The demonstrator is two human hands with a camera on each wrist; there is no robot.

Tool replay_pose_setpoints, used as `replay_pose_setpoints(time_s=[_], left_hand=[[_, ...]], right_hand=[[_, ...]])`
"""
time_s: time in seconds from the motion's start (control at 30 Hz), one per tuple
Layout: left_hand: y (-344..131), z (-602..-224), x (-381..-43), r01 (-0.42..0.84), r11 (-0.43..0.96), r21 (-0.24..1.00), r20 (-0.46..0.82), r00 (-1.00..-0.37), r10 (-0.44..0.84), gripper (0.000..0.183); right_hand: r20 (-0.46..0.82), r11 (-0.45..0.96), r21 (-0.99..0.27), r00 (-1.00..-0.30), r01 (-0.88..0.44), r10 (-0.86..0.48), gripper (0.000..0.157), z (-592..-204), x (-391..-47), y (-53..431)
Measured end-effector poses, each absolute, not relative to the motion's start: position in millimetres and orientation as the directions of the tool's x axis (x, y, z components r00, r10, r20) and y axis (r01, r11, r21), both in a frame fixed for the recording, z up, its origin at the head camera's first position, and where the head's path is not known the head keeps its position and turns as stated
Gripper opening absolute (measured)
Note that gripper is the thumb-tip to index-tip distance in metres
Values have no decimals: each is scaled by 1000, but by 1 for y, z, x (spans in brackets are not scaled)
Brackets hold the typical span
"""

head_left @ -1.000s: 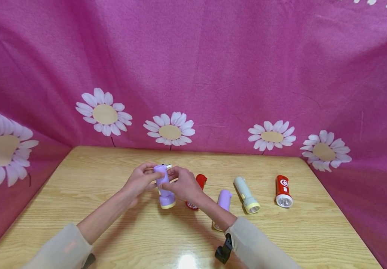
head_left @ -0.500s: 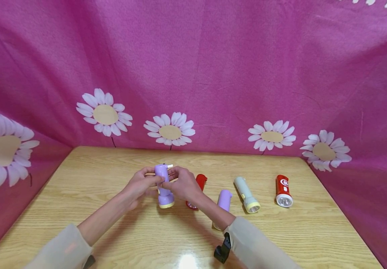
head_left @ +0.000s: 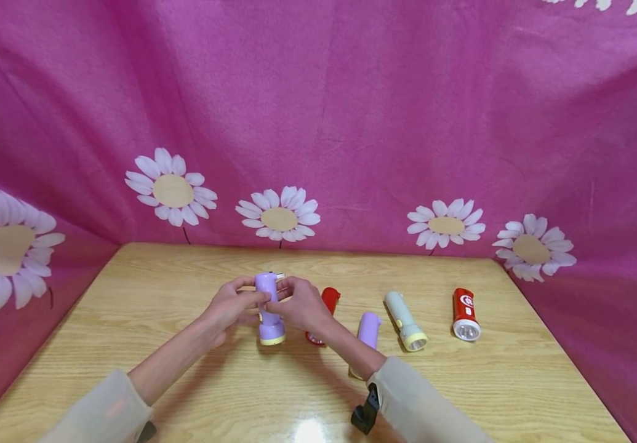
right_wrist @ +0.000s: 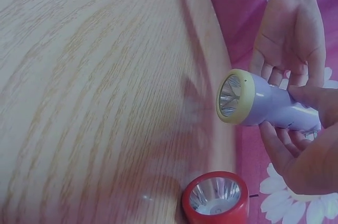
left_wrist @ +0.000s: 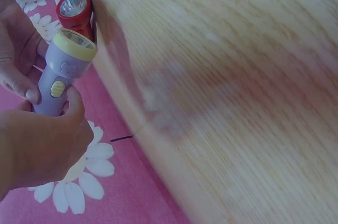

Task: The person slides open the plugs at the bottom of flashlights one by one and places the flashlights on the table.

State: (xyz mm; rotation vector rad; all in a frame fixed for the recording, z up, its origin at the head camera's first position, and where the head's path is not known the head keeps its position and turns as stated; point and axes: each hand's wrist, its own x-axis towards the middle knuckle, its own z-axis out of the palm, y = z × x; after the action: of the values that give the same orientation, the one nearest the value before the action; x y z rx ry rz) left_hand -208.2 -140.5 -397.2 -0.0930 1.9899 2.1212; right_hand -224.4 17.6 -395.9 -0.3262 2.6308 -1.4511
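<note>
Both hands hold a purple flashlight (head_left: 271, 331) above the table, its yellow-rimmed lens end down. My left hand (head_left: 231, 307) grips the body from the left, the thumb across its front. From the other side my right hand (head_left: 304, 304) pinches it, thumb on the body and fingers near the top. A short metal plug (head_left: 280, 275) sticks out at the top right, close to the right fingers. In the left wrist view the flashlight's yellow switch (left_wrist: 58, 89) shows between the hands. The right wrist view shows its reflector (right_wrist: 230, 95), unlit as far as I can tell.
A red flashlight (head_left: 330, 298) and another purple one (head_left: 370, 329) lie partly behind the right arm. Further right on the wooden table (head_left: 196, 394) are a grey-green flashlight (head_left: 404, 320) and a red-and-white one (head_left: 466, 314). A pink flowered cloth (head_left: 351, 123) hangs behind.
The held flashlight has turned slightly more upright, its lens end shifting a little to the left. Both hands keep their hold almost in place.
</note>
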Motion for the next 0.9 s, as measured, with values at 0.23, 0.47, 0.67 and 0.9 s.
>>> replay_pose_setpoints(time_s=[0.23,0.47,0.67,0.9], left_hand=[[-141,-398,-210,-234,-17,972,-230,-967,113,50],[-144,-398,-214,-256,4,967,-255,-961,107,52],[-147,-399,-215,-263,33,964,-265,-958,107,51],[-149,-400,-216,-271,35,962,-273,-957,94,52]], right_hand=[[-20,487,-867,-969,-106,-247,37,-398,-224,18],[-26,464,-881,-968,-96,-250,36,-400,-227,15],[-30,463,-881,-967,-94,-254,34,-402,-226,13],[-50,445,-893,-967,-68,-248,33,-402,-224,9]])
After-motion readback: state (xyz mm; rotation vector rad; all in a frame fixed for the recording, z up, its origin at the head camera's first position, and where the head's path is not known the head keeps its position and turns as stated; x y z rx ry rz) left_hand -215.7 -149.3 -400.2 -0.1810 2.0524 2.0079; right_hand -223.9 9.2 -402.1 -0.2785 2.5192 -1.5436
